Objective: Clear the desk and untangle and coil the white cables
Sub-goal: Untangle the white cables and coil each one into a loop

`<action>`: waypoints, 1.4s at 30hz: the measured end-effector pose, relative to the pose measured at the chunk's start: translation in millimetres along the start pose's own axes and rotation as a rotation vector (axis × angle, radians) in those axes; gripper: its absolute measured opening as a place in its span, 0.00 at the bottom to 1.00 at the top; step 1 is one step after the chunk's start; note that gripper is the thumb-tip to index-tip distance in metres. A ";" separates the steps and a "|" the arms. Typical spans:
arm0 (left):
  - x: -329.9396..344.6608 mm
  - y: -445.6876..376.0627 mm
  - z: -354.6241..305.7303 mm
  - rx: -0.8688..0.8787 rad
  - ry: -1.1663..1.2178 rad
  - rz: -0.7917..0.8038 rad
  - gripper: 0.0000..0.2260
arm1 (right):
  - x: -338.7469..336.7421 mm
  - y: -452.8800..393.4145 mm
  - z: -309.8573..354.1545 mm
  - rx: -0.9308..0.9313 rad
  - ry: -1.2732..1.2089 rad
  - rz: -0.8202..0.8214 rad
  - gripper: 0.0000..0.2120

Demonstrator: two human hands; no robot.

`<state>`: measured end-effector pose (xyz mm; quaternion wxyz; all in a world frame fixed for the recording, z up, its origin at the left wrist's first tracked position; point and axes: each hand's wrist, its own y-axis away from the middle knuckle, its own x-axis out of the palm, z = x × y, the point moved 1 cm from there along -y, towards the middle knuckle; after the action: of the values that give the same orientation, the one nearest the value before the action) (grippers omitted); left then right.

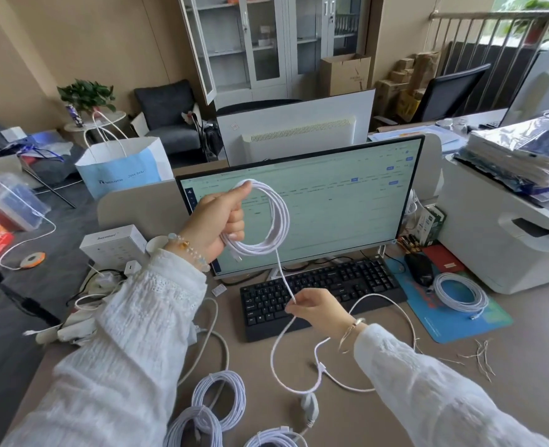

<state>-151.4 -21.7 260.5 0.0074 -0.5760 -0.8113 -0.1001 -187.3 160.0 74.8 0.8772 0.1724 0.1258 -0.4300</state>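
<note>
Your left hand [219, 221] grips the coil [263, 217] in front of the monitor [331, 201] while your right hand [318, 306] pinches its loose tail [278, 353] above the keyboard [347, 282].

Soft daylight, wide-angle edge distortion.

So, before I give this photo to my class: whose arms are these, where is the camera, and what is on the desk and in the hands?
There is no machine here. One camera worn on a person's head looks down at their own arms. The left hand grips a white cable coil raised before the monitor. The right hand pinches the loose cable end still to be wound. On the desk lie a black keyboard, a finished coil on the blue mouse mat, and more finished coils at the near edge. A printer stands to the right.
</note>
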 end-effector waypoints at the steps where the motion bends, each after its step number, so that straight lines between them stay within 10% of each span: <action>1: -5.0 -1.3 0.6 0.002 0.039 -0.035 0.22 | 1.0 1.9 -1.7 0.013 -0.001 0.034 0.03; 14: -41.6 -18.9 6.9 0.055 0.196 -0.431 0.17 | 6.0 61.4 36.3 0.073 0.046 0.387 0.08; 18: -45.0 -24.4 18.1 0.059 0.002 -0.285 0.17 | -13.1 69.2 82.4 -0.251 0.396 0.196 0.09; 28: -19.6 -5.8 41.9 0.011 -0.492 0.170 0.14 | -61.7 61.0 158.5 -0.579 0.159 -0.086 0.04; 42: 20.7 26.5 53.5 -0.506 0.524 0.623 0.20 | -79.5 25.8 137.2 -0.504 0.202 -0.465 0.03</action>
<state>-128.0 15.2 214.8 0.1010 -0.7308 -0.5210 -0.4294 -204.4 174.9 233.8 0.7540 -0.0408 0.3500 -0.5544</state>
